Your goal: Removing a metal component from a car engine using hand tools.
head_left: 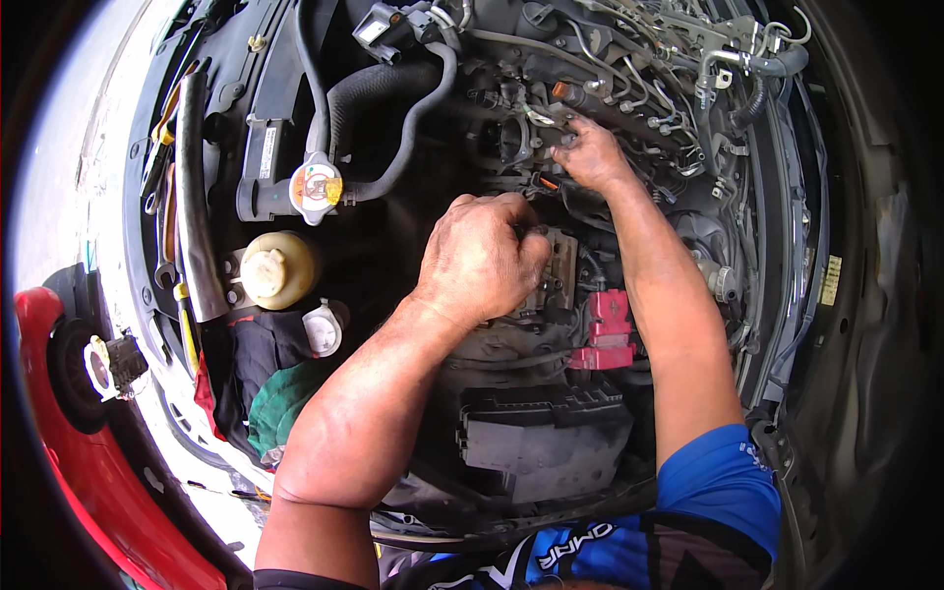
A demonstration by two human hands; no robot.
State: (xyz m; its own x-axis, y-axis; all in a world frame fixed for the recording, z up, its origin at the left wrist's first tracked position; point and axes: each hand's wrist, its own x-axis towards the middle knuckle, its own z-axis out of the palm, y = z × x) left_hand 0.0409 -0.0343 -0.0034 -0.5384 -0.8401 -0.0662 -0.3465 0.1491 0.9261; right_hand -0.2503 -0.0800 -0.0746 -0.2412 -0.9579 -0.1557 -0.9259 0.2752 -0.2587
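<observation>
I have both arms stretched into an open engine bay. My left hand [484, 251] is closed into a fist over the middle of the bay, its back toward me. Whatever its curled fingers may hold is hidden beneath it. Close under its right side lies a metal bracket [562, 267]. Farther off and to the right, my right hand [592, 155] has its thumb and fingers drawn together at the engine's side. Its fingertips are beside a dark round opening [511, 140] and an orange connector [562, 90]. I cannot make out what they pinch.
At left stand a radiator cap [317, 187] and a yellowed reservoir [278, 268]. A metal tube [200, 197], a wrench [165, 270] and a screwdriver [185, 320] lie along the edge, near dark cloths [265, 344]. Closer to me are a red terminal cover [605, 329] and black box [546, 433].
</observation>
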